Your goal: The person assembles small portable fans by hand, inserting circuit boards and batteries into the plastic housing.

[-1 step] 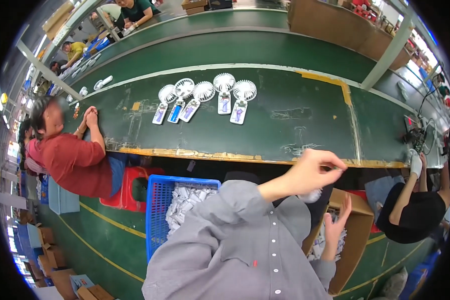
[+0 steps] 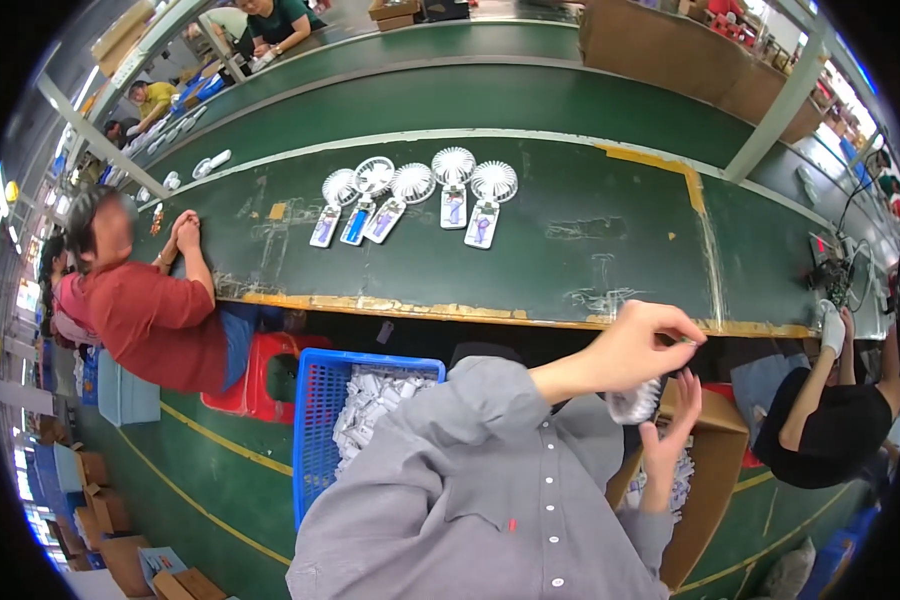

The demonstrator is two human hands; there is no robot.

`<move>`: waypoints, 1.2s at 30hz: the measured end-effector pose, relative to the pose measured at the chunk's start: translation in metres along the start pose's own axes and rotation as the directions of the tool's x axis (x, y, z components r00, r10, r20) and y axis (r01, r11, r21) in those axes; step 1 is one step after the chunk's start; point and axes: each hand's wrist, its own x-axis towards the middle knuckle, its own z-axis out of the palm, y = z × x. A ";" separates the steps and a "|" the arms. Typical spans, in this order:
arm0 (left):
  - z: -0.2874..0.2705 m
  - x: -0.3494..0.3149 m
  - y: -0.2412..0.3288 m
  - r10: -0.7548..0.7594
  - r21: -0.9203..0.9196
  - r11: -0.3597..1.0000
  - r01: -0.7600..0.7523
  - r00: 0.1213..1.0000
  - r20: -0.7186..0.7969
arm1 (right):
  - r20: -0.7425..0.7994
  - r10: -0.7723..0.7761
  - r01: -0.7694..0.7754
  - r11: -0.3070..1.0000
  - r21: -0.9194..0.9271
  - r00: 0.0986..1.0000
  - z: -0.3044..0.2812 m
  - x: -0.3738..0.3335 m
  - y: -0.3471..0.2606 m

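Observation:
My left hand (image 2: 642, 345) reaches across to the right, off the table's near edge. Its thumb and forefinger are pinched together; anything between them is too small to make out. Just under it shows a white, ribbed round fan head (image 2: 634, 402), partly hidden by the hand; what supports it I cannot tell. My right hand (image 2: 672, 432) is raised beside the fan head, palm up and fingers apart, holding nothing visible. Several white handheld fans (image 2: 453, 168) lie farther off on the green table (image 2: 610, 190), their handles showing purple or blue parts.
A blue plastic crate (image 2: 312, 430) of small white parts stands to my left. To my right is a cardboard box (image 2: 722, 480) with more white parts. A person in red (image 2: 145, 320) sits at left; another in black (image 2: 830, 420) works at right.
My left hand has moved slightly right, and more of the fan head shows below it. My right hand has risen closer to the fan head, fingers still apart.

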 end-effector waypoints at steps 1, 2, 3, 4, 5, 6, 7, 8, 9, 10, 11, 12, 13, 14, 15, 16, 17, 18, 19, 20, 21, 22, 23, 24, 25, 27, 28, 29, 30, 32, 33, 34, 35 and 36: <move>0.008 0.004 0.004 0.037 0.054 0.998 -0.038 0.999 0.007 | 0.032 -0.115 0.110 0.985 0.130 0.993 0.020 0.015 -0.010; 0.011 0.006 0.006 0.071 0.032 0.997 -0.071 0.997 -0.011 | 0.089 0.020 -0.038 0.978 0.205 0.996 0.029 0.024 -0.014; 0.011 0.009 0.014 0.106 0.014 0.994 -0.106 0.994 -0.030 | 0.157 0.146 -0.185 0.945 0.270 0.977 0.036 0.032 -0.016; 0.003 0.009 0.022 0.117 0.087 0.990 -0.112 0.991 -0.057 | 0.305 0.128 -0.253 0.872 0.419 0.944 0.040 0.040 -0.010; -0.009 0.010 0.024 0.170 0.137 0.978 -0.158 0.982 -0.081 | 0.354 0.158 -0.307 0.856 0.416 0.922 0.052 0.050 -0.011; -0.025 0.009 0.024 0.193 0.202 0.965 -0.168 0.975 -0.108 | 0.403 0.193 -0.364 0.836 0.410 0.895 0.067 0.058 -0.016; -0.049 0.009 0.025 0.176 0.232 0.962 -0.146 0.978 -0.115 | 0.441 0.156 -0.340 0.861 0.378 0.884 0.080 0.070 -0.025; -0.076 0.009 0.027 0.244 0.349 0.920 -0.180 0.958 -0.148 | 0.379 0.130 -0.277 0.888 0.366 0.916 0.090 0.078 -0.025; -0.113 0.008 0.022 0.303 0.465 0.861 -0.205 0.942 -0.146 | 0.312 0.096 -0.209 0.913 0.352 0.945 0.101 0.088 -0.024; -0.150 0.003 0.019 0.356 0.676 0.717 -0.170 0.923 -0.146 | 0.276 0.025 -0.049 0.995 0.081 0.961 0.091 0.100 -0.021; -0.191 -0.007 0.025 0.266 0.758 0.652 0.022 0.929 -0.256 | 0.193 -0.020 0.038 0.995 -0.091 0.981 0.084 0.113 -0.020; -0.261 -0.031 0.002 0.418 0.895 0.415 0.163 0.840 -0.346 | 0.141 -0.166 0.196 0.952 -0.234 0.976 0.081 0.126 -0.004; -0.294 -0.043 0.008 0.317 0.852 0.416 0.317 0.828 -0.463 | 0.088 -0.145 0.168 0.904 -0.393 0.986 0.057 0.139 0.021; -0.368 -0.097 -0.002 0.422 0.851 0.139 0.507 0.747 -0.514 | 0.060 -0.265 0.261 0.839 -0.477 0.962 0.053 0.154 0.039; -0.374 -0.096 0.010 0.140 0.711 -0.016 0.703 0.706 -0.695 | 0.058 -0.283 0.247 0.697 -0.673 0.957 0.018 0.166 0.069; -0.403 -0.138 -0.001 0.277 0.562 -0.092 0.822 0.563 -0.778 | 0.085 -0.269 0.233 0.586 -0.776 0.959 -0.001 0.181 0.089; -0.416 -0.154 -0.007 0.205 0.499 -0.075 0.863 0.503 -0.840 | 0.084 -0.253 0.201 0.484 -0.851 0.964 -0.024 0.194 0.112; -0.426 -0.166 -0.017 0.161 0.492 -0.060 0.869 0.495 -0.854 | 0.086 -0.242 0.179 0.395 -0.901 0.966 -0.048 0.207 0.140; -0.432 -0.174 -0.026 0.141 0.504 -0.041 0.862 0.505 -0.852 | 0.106 -0.233 0.186 0.353 -0.917 0.967 -0.057 0.219 0.154; -0.439 -0.175 -0.032 0.124 0.524 -0.015 0.851 0.522 -0.844 | 0.148 -0.213 0.209 0.298 -0.931 0.966 -0.074 0.233 0.173; -0.441 -0.168 -0.043 0.167 0.534 -0.015 0.845 0.529 -0.832 | 0.187 -0.191 0.230 0.239 -0.943 0.964 -0.092 0.248 0.191; -0.438 -0.152 -0.052 0.178 0.541 -0.008 0.841 0.533 -0.827 | 0.159 -0.205 0.190 0.143 -0.971 0.966 -0.109 0.261 0.204; -0.430 -0.131 -0.058 0.183 0.553 0.002 0.833 0.543 -0.819 | 0.129 -0.217 0.140 0.039 -0.989 0.968 -0.128 0.269 0.213; -0.418 -0.109 -0.062 0.152 0.559 -0.043 0.828 0.559 -0.815 | 0.015 -0.197 0.011 -0.025 -1.000 0.980 -0.145 0.273 0.219; -0.410 -0.098 -0.061 0.149 0.554 -0.069 0.830 0.558 -0.816 | -0.026 -0.239 -0.031 -0.016 -0.999 0.971 -0.138 0.275 0.221; -0.408 -0.089 -0.055 0.233 0.558 -0.072 0.826 0.558 -0.796 | -0.002 -0.244 0.022 0.095 -0.995 0.970 -0.107 0.279 0.209; -0.412 -0.091 -0.053 0.400 0.623 -0.081 0.778 0.597 -0.695 | 0.063 -0.288 0.121 0.189 -0.974 0.955 -0.079 0.273 0.197; -0.412 -0.080 -0.048 0.431 0.654 -0.112 0.748 0.630 -0.646 | 0.111 -0.338 0.207 0.263 -0.942 0.934 -0.057 0.264 0.183; -0.417 -0.073 -0.043 0.429 0.681 -0.123 0.722 0.658 -0.619 | 0.129 -0.353 0.255 0.338 -0.906 0.927 -0.037 0.254 0.168; -0.433 -0.063 -0.033 0.306 0.750 -0.195 0.632 0.766 -0.566 | 0.132 -0.339 0.284 0.453 -0.845 0.932 0.003 0.229 0.138; -0.438 -0.053 -0.034 0.217 0.794 -0.227 0.564 0.824 -0.524 | 0.136 -0.310 0.290 0.533 -0.795 0.941 0.013 0.218 0.126; -0.434 -0.038 -0.035 0.148 0.769 -0.262 0.583 0.812 -0.565 | 0.138 -0.290 0.284 0.557 -0.781 0.947 0.020 0.204 0.116; -0.444 -0.037 -0.031 0.134 0.763 -0.285 0.580 0.813 -0.567 | 0.147 -0.275 0.288 0.594 -0.751 0.950 0.029 0.193 0.108; -0.447 -0.029 -0.029 0.054 0.753 -0.324 0.573 0.806 -0.590 | 0.170 -0.249 0.293 0.630 -0.720 0.953 0.031 0.181 0.106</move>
